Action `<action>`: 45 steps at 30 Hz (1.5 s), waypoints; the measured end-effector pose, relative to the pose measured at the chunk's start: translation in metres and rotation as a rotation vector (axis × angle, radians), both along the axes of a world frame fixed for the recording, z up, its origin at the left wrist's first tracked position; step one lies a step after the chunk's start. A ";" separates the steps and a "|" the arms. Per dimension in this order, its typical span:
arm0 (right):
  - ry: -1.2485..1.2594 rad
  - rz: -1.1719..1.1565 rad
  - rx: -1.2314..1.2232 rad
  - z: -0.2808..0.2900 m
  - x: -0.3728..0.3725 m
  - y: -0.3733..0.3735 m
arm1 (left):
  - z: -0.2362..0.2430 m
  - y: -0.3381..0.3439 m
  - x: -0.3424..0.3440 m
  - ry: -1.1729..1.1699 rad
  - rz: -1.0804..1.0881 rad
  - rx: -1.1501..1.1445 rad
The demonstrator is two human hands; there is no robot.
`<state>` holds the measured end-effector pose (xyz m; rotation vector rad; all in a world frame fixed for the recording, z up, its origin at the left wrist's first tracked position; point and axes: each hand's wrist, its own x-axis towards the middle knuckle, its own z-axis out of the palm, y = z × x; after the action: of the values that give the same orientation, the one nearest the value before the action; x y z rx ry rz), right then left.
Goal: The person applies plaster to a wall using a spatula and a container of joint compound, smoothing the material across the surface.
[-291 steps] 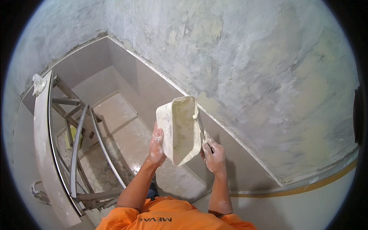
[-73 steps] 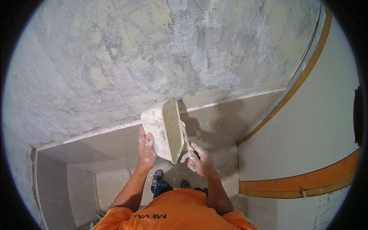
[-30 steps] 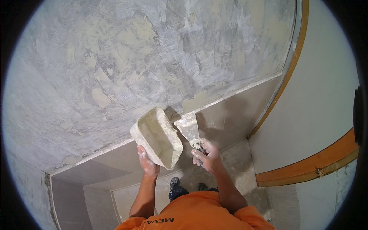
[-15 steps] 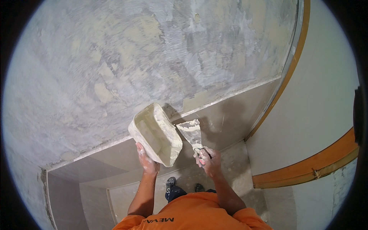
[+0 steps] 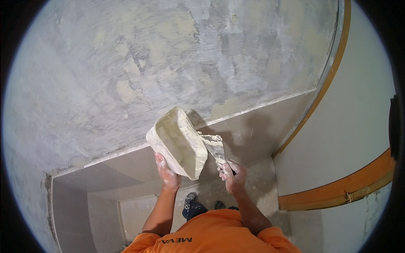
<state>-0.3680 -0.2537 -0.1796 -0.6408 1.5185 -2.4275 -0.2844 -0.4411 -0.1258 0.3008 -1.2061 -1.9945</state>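
Observation:
In my left hand (image 5: 169,175) is a whitish plastic tub (image 5: 162,147), held by its lower side and tilted so its hollow inside shows. Cream-coloured filler coats its rim and right wall thickly. My right hand (image 5: 233,177) is wrapped round the handle of a putty knife (image 5: 215,148), whose broad blade points up and carries filler along its front edge. The blade's left corner meets the tub's right side, or lies very near it. White smears cover the fingers of both hands.
A wall patched with grey and cream filler (image 5: 160,63) rises ahead, above smooth beige tiling (image 5: 126,170). To the right stands a pale curved-looking panel (image 5: 320,139) with orange-brown trim (image 5: 333,187). My shoes (image 5: 190,200) are on the dusty floor below.
The putty knife's blade has come up against or close to the tub's right side. The tub has shifted slightly right and up in the picture, and the view has moved a little.

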 end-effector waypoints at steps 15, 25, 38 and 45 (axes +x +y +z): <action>0.536 -0.369 0.230 0.023 0.000 -0.005 | -0.017 -0.004 -0.008 0.004 -0.010 -0.157; 0.572 -0.343 0.609 0.005 -0.011 -0.004 | -0.024 0.008 -0.021 0.011 -0.075 -0.291; 0.229 -0.260 0.480 0.000 -0.030 0.046 | -0.003 -0.045 -0.012 0.140 0.140 -0.210; 0.339 -0.161 0.572 0.052 -0.004 0.049 | -0.029 -0.074 -0.015 0.019 0.400 -0.674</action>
<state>-0.3715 -0.2047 -0.1271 -0.8489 2.3444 -1.8838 -0.2999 -0.5147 -0.1546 0.1597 -1.5805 -1.1690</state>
